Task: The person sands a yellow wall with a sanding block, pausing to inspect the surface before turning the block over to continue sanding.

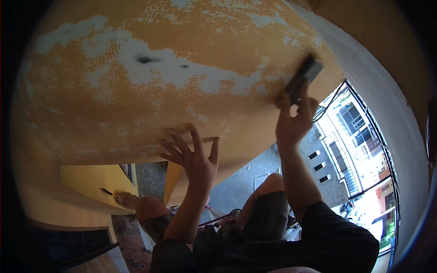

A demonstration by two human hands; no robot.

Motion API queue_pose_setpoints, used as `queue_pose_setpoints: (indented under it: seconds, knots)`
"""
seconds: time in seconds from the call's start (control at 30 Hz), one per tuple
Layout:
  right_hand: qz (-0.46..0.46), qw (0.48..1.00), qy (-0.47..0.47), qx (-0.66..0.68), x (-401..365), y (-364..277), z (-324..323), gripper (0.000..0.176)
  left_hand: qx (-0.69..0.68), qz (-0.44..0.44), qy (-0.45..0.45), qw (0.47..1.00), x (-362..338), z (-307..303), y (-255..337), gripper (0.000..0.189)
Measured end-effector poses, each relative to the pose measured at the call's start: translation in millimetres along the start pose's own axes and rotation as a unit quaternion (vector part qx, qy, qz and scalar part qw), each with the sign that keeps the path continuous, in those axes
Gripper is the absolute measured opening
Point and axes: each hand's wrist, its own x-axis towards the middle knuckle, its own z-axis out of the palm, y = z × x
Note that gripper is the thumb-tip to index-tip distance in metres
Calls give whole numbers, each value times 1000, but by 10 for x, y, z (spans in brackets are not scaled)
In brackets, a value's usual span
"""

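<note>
The hands were both raised to the orange painted surface [227,102] that filled the upper part of the frame: the right hand [297,120] was closed around the near end of a dark block [306,78], while the left hand [199,163] held nothing, its fingers spread. The block was at the upper right of the frame, its far end pointing toward the upper right corner, and it seemed to lie against the paint, though motion blur hid its exact edge. It looked light enough for one hand and stiff along its length, probably with a flat face; it did not seem fragile, and fine dust, if there was any, might make it a little slippery. The best hold would likely be around its narrow sides, thumb and fingers opposed, leaving the flat face free. The right forearm [298,175] rose almost upright from a black sleeve [339,232] at the lower right, its wrist fairly straight. The left forearm [189,204] leaned up from the bottom centre, its fingertips at or very near the surface below the pale patches [191,75]; whether they pressed on it could not be told. Two dark spots [146,59] marked the upper left, and bent knees [268,184] showed below, between the arms.
</note>
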Motion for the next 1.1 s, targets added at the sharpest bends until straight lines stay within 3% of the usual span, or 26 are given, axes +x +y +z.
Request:
queue_pose_setpoints:
  seconds: [0.03, 0.1, 0.2, 0.23, 0.3, 0.37, 0.5, 0.63, 0.77, 0.8, 0.9, 0.93, 0.97, 1.03, 1.07, 1.1]
  knots:
    - [41, 999, 12, 9, 141, -76, -34, 58, -3, -7, -5, 1000, -8, -3, 13, 81]
    - [15, 999, -2, -39, 80, -75, -56, 59, -17, -17, -25, 999, 18, -59, 35, 81]
    - [14, 999, -29, 17, -138, -40, -29, 60, -16, -13, -8, 1000, 26, -47, 44, 80]
    - [-36, 999, -11, -32, -37, 35, -22, 60, -12, -14, -2, 1000, 57, -25, 17, 80]
    - [67, 987, 32, 141, 167, -131, 62, 60, -22, -19, -18, 999, 44, -80, 60, 80]
    - [42, 999, 7, -1, 26, -218, -11, 59, -3, -11, -41, 999, -2, -137, 55, 84]
    - [-78, 997, 2, -30, 71, -59, -41, 55, 28, -1, -17, 999, 13, -38, 26, 87]
    - [-13, 998, 5, -56, 26, -119, -33, 56, -6, -13, -32, 999, 16, -118, 88, 86]
    - [-71, 996, 29, -37, 114, -40, 1, 58, 8, -12, -18, 1000, 50, -44, 64, 87]
    - [-23, 999, 25, -35, 137, -86, 16, 58, 4, -18, -25, 1000, 86, -78, 82, 86]
    - [-14, 1000, -13, -14, -133, -163, -5, 56, 2, -5, -36, 999, 44, -128, 98, 86]
    - [-78, 996, -32, -37, -207, -54, -18, 58, 12, -1, -27, 1000, 56, -118, 60, 86]
    - [-76, 996, -27, -32, -116, -53, -38, 58, 16, 4, -23, 1000, 70, -110, 40, 86]
    - [27, 999, 11, -30, 187, -119, -23, 60, 7, -7, -31, 999, 37, -93, 47, 86]
    - [84, 991, 39, 94, 224, -150, 29, 60, 7, -11, -44, 999, -8, -114, 62, 86]
    - [94, 991, 37, 82, 78, -136, -31, 60, -14, -18, -49, 999, -17, -133, 53, 81]
